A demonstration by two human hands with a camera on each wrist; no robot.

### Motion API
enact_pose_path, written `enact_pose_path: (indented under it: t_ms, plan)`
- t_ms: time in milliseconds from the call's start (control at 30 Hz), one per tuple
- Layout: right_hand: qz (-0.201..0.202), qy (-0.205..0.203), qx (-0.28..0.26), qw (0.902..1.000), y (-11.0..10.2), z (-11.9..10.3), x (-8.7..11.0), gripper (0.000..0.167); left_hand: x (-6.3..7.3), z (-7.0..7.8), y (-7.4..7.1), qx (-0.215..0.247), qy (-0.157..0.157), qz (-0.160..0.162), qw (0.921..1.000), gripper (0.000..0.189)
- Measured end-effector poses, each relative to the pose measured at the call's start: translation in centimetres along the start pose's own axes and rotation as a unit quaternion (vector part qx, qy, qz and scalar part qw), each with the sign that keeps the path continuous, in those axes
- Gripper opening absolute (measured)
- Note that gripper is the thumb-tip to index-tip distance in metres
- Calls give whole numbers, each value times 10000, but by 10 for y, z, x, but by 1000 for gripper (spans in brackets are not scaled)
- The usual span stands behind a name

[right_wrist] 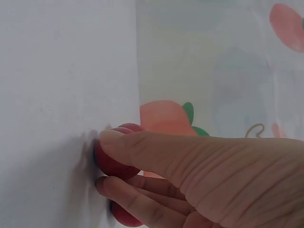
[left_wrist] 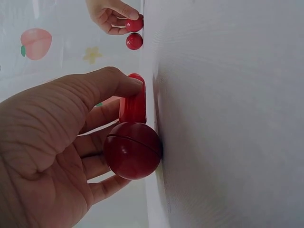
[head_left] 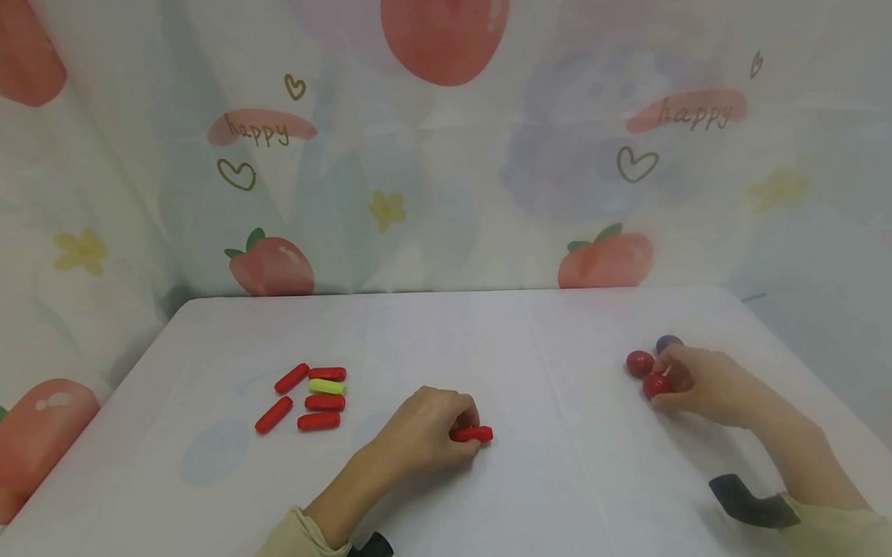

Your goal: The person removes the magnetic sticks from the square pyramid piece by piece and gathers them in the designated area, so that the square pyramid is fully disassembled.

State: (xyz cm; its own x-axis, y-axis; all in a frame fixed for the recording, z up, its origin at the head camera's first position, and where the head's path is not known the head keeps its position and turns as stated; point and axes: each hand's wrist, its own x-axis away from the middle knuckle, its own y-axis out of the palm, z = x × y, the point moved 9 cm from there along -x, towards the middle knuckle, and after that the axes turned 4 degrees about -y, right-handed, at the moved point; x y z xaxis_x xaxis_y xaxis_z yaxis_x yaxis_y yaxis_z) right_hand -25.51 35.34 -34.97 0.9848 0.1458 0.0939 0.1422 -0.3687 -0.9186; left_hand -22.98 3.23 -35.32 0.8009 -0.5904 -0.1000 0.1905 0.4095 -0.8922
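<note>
My left hand (head_left: pixel 429 431) is low over the middle of the table, pinching a red stick-shaped piece with rounded ends (head_left: pixel 475 434) between thumb and fingers. In the left wrist view a red ball (left_wrist: pixel 133 151) with a seam sits beside that piece, within the curl of the fingers; the hand hides it in the head view. At the right, my right hand (head_left: pixel 711 384) grips a red ball (head_left: pixel 655 386) between thumb and fingertips. Another red ball (head_left: pixel 639 363) lies right beside it, and a blue-purple ball (head_left: pixel 668 344) is behind the fingers, partly covered.
Left of my left hand lie several red sticks (head_left: pixel 318 421) and one yellow-green stick (head_left: pixel 327 387) in a loose group. A white cloth (head_left: pixel 542 488) covers the table. Behind it hangs a patterned curtain (head_left: pixel 442 164). Dark straps (head_left: pixel 752 505) show at both sleeves.
</note>
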Motion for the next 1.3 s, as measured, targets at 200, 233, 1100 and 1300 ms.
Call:
enact_pose_path:
  t_ms: [200, 233, 1100, 1300]
  plan:
    - [-148, 260, 96, 9995, 1, 5, -1, 53, 1, 1, 1, 111, 64, -85, 9999, 14]
    - [-177, 322, 123, 9992, 1, 5, -1, 55, 1, 2, 1, 126, 105, -74, 9998, 14]
    - [-301, -2513, -1473, 9562, 56, -165, 27, 31, -2, -13, 7, 2418, -130, -491, 9690, 18]
    - [-303, -2747, -1514, 9490, 71, -176, 29, 28, -2, -7, 9, 1931, 85, -492, 9799, 17]
